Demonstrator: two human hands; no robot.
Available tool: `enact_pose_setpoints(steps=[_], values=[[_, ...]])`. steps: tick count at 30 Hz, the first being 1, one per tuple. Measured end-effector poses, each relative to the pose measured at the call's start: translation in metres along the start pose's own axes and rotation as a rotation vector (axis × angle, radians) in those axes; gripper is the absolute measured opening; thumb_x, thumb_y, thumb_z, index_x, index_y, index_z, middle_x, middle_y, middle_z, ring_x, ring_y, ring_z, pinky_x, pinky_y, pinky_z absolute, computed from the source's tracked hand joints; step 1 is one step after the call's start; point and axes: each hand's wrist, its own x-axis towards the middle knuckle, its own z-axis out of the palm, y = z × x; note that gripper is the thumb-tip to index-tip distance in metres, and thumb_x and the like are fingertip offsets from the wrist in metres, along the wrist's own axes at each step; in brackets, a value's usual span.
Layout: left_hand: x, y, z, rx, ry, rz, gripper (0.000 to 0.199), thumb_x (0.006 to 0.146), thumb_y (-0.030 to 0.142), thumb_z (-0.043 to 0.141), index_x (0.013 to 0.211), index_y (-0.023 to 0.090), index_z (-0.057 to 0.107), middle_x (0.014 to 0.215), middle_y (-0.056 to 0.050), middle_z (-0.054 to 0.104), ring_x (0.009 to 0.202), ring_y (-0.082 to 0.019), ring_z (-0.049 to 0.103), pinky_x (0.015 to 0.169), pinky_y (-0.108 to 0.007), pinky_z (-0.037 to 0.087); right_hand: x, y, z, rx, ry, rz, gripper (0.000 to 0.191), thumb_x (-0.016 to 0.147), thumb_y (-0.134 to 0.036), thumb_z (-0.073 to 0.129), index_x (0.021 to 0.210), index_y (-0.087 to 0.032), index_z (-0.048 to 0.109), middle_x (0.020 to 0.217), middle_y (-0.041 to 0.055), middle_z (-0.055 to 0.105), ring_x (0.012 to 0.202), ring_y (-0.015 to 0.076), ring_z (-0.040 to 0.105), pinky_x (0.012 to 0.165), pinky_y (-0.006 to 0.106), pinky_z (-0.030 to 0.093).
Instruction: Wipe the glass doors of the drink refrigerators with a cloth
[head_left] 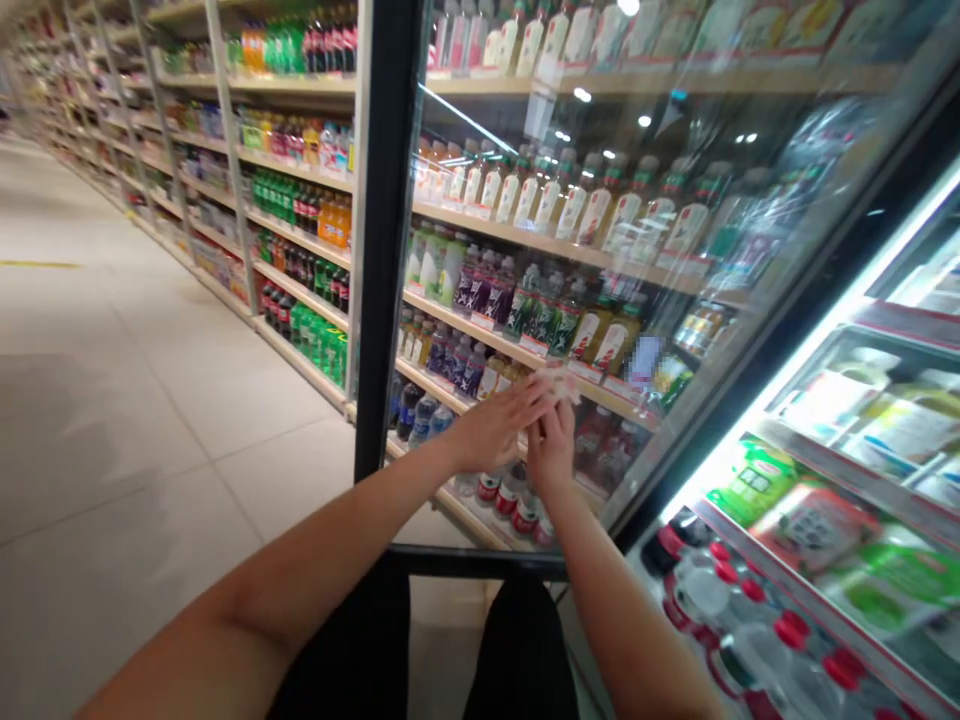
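Both my hands meet in front of the glass door [480, 110] of a fridge, which stands open. My left hand [499, 425] reaches in from the left, its fingers extended and pointing right, with the fingertips at a crumpled pale cloth or tissue [559, 383]. My right hand [551, 440] is just below and right of it, fingers bent up under the same pale piece. The fingertips of both hands overlap there, so which hand grips the cloth is hard to tell. Drink bottles [551, 310] on shelves show through the glass behind the hands.
The door's black frame [382, 250] runs up on the left and along the bottom, above my legs. At the right, the lit fridge [840, 470] holds bottles and bright packs. Long shelves [300, 240] of drinks line the aisle, beside a tiled floor [135, 400].
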Motion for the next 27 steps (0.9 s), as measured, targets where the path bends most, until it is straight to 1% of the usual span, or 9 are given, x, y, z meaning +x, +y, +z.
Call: enact_pose_setpoints(steps=[3, 6, 9, 12, 15, 19, 21, 24, 27], values=[[0.006, -0.030, -0.034, 0.242, 0.101, -0.138, 0.067, 0.092, 0.013, 0.052, 0.156, 0.021, 0.038, 0.165, -0.007, 0.031, 0.157, -0.026, 0.008, 0.129, -0.050, 0.015, -0.016, 0.019, 0.000, -0.183, -0.105, -0.254, 0.043, 0.097, -0.013, 0.044, 0.136, -0.021, 0.061, 0.148, 0.0152, 0.056, 0.151, 0.0274, 0.036, 0.118, 0.053, 0.037], [0.015, -0.058, -0.056, 0.425, 0.232, -0.309, 0.062, 0.098, 0.019, 0.050, 0.158, 0.025, 0.036, 0.167, -0.005, 0.026, 0.157, -0.026, 0.006, 0.130, -0.051, 0.004, -0.008, 0.034, -0.005, -0.313, -0.124, -0.438, 0.049, 0.095, -0.009, 0.043, 0.138, -0.025, 0.060, 0.147, 0.0104, 0.059, 0.150, 0.0241, 0.038, 0.123, 0.050, 0.028], [0.025, -0.076, -0.064, 0.491, 0.261, -0.370, 0.065, 0.101, 0.024, 0.050, 0.161, 0.024, 0.027, 0.168, -0.007, 0.021, 0.157, -0.027, 0.003, 0.129, -0.053, -0.001, 0.029, 0.043, -0.014, -0.376, 0.015, -0.401, 0.044, 0.096, -0.014, 0.044, 0.135, -0.022, 0.062, 0.149, 0.0136, 0.056, 0.152, 0.0284, 0.033, 0.123, 0.057, 0.024], [0.029, -0.082, -0.061, 0.527, 0.257, -0.384, 0.065, 0.102, 0.028, 0.049, 0.162, 0.021, 0.024, 0.168, -0.009, 0.020, 0.157, -0.028, -0.001, 0.128, -0.055, -0.002, 0.050, 0.045, -0.014, -0.331, 0.163, -0.285, 0.042, 0.098, -0.021, 0.044, 0.135, -0.017, 0.063, 0.145, 0.0203, 0.058, 0.149, 0.0333, 0.039, 0.116, 0.062, 0.037], [0.026, -0.082, -0.057, 0.526, 0.265, -0.387, 0.066, 0.102, 0.029, 0.048, 0.163, 0.022, 0.022, 0.168, -0.008, 0.020, 0.157, -0.026, -0.004, 0.128, -0.053, -0.004, 0.029, 0.044, -0.001, -0.248, 0.092, -0.316, 0.040, 0.098, -0.021, 0.047, 0.134, -0.019, 0.064, 0.138, 0.0190, 0.063, 0.142, 0.0324, 0.047, 0.113, 0.059, 0.045], [0.023, -0.080, -0.057, 0.524, 0.271, -0.372, 0.067, 0.102, 0.029, 0.050, 0.162, 0.020, 0.023, 0.169, -0.008, 0.019, 0.157, -0.026, -0.006, 0.129, -0.051, -0.005, 0.009, 0.039, 0.010, -0.181, -0.056, -0.500, 0.045, 0.096, -0.013, 0.046, 0.138, -0.024, 0.060, 0.144, 0.0135, 0.060, 0.149, 0.0274, 0.040, 0.117, 0.054, 0.041], [0.023, -0.080, -0.058, 0.536, 0.277, -0.367, 0.066, 0.102, 0.029, 0.049, 0.162, 0.019, 0.024, 0.169, -0.008, 0.020, 0.157, -0.026, -0.005, 0.129, -0.051, -0.004, 0.026, 0.034, 0.008, -0.205, 0.009, -0.536, 0.047, 0.098, -0.015, 0.045, 0.142, -0.025, 0.055, 0.147, 0.0138, 0.057, 0.151, 0.0271, 0.035, 0.118, 0.055, 0.039], [0.023, -0.080, -0.058, 0.536, 0.281, -0.368, 0.065, 0.103, 0.030, 0.048, 0.162, 0.020, 0.023, 0.169, -0.007, 0.019, 0.157, -0.026, -0.004, 0.129, -0.051, -0.004, 0.059, 0.024, 0.007, -0.208, 0.176, -0.445, 0.052, 0.100, -0.023, 0.046, 0.153, -0.024, 0.043, 0.153, 0.0166, 0.050, 0.153, 0.0297, 0.031, 0.119, 0.060, 0.036], [0.022, -0.081, -0.057, 0.513, 0.277, -0.378, 0.068, 0.102, 0.030, 0.049, 0.163, 0.022, 0.020, 0.169, -0.006, 0.017, 0.157, -0.026, -0.002, 0.129, -0.052, -0.002, 0.060, 0.012, 0.015, -0.170, 0.227, -0.341, 0.059, 0.100, -0.025, 0.042, 0.158, -0.018, 0.032, 0.156, 0.0194, 0.044, 0.155, 0.0297, 0.027, 0.120, 0.061, 0.035]])
